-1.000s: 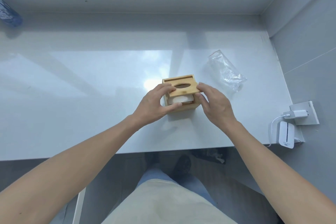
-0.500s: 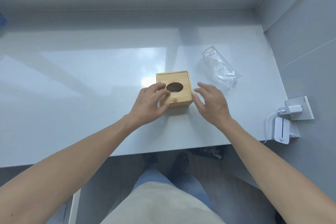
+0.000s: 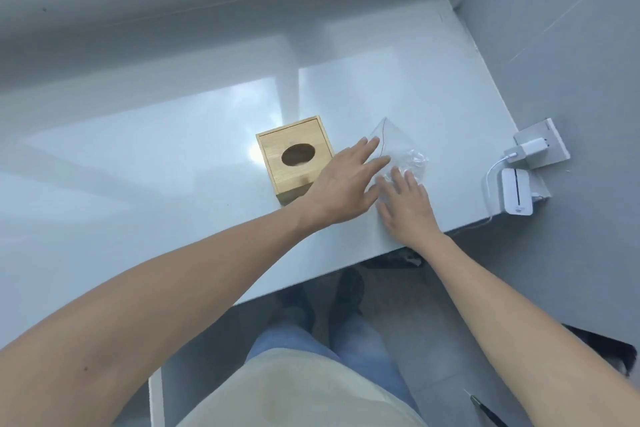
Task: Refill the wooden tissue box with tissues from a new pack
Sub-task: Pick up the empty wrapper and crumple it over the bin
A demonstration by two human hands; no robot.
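Note:
The wooden tissue box (image 3: 294, 158) stands on the white table (image 3: 156, 166), its sliding lid shut and the oval opening dark on top. To its right lies an empty clear plastic wrapper (image 3: 401, 149), crumpled. My left hand (image 3: 346, 180) reaches across the box's right side, fingers spread and flat, fingertips at the wrapper's left edge. My right hand (image 3: 407, 208) lies just right of it, fingers apart, fingertips on the wrapper's near edge. Neither hand grips anything.
A wall socket (image 3: 542, 147) with a white charger plugged in sits at the table's right end, and a white device (image 3: 517, 192) hangs on its cable beside it. The table's front edge runs just below my wrists. Grey walls close off the back and right.
Both hands left the closed box and moved right to the plastic wrapper. A second ago they were sliding the lid shut over the tissues. The camera has swung right and tilted.

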